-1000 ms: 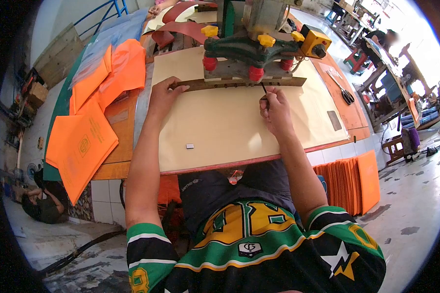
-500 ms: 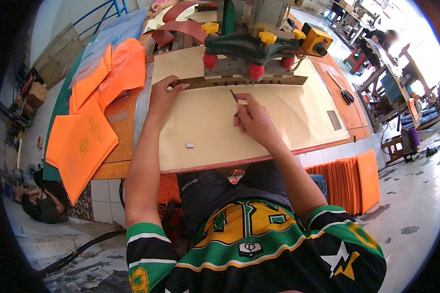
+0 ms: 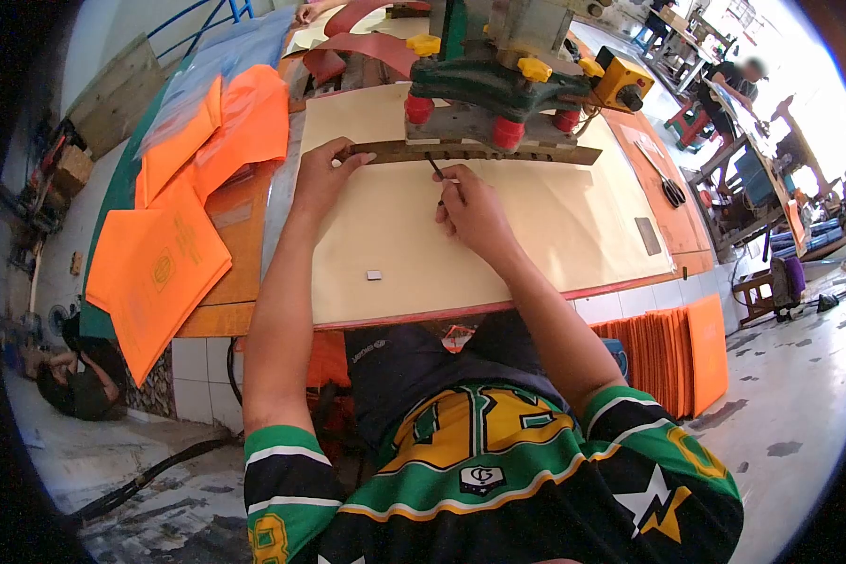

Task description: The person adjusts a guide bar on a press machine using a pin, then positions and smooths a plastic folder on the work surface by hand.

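My left hand (image 3: 327,175) pinches the left end of a long brown metal strip (image 3: 395,152), which lies under the head of a green machine (image 3: 498,85) with red and yellow knobs. In my right hand (image 3: 470,205) is a thin dark tool (image 3: 434,166), held like a pen, its tip at the strip's lower edge left of the middle. Beneath both hands lies a cream sheet (image 3: 442,273). A small whitish block (image 3: 374,275) sits on the sheet near its front left.
Orange printed pieces (image 3: 160,273) lie on the left. Scissors (image 3: 669,188) rest at the right of the table. An orange stack (image 3: 653,362) stands below the right front edge. A yellow control box (image 3: 622,83) hangs beside the machine. Other people are at the upper right, lower left and far edge.
My right hand moved left along the strip, dipped away from it, then came back up with the tool tip at its edge. My left hand kept its hold. The view shifted slightly.
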`<action>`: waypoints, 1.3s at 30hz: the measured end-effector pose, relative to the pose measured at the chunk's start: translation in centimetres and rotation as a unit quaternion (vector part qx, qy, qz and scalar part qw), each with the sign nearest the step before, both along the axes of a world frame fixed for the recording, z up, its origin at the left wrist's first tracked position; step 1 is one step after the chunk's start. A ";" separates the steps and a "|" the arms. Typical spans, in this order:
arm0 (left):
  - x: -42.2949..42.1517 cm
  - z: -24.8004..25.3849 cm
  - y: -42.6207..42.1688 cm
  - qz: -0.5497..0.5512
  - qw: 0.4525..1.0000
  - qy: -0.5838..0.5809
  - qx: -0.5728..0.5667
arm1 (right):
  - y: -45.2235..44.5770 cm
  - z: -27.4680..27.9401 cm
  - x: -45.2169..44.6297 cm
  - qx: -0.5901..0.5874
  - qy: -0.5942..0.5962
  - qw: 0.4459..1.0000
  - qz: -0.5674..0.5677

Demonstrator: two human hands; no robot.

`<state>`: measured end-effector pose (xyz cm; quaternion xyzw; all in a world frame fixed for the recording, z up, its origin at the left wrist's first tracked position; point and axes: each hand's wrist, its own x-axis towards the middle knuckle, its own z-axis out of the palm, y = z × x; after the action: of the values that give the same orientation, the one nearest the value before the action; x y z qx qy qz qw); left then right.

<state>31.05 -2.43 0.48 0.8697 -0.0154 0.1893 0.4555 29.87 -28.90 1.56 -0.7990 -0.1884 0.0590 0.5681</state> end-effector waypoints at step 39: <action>1.2 0.2 -6.1 -0.194 0.881 0.257 -0.347 | 1.5 -2.4 2.1 0.563 0.505 0.628 0.185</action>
<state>32.26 -8.49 0.70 0.6536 0.0009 -0.1400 0.7437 32.01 -27.43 -0.83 -0.1175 -0.0129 0.4396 0.8904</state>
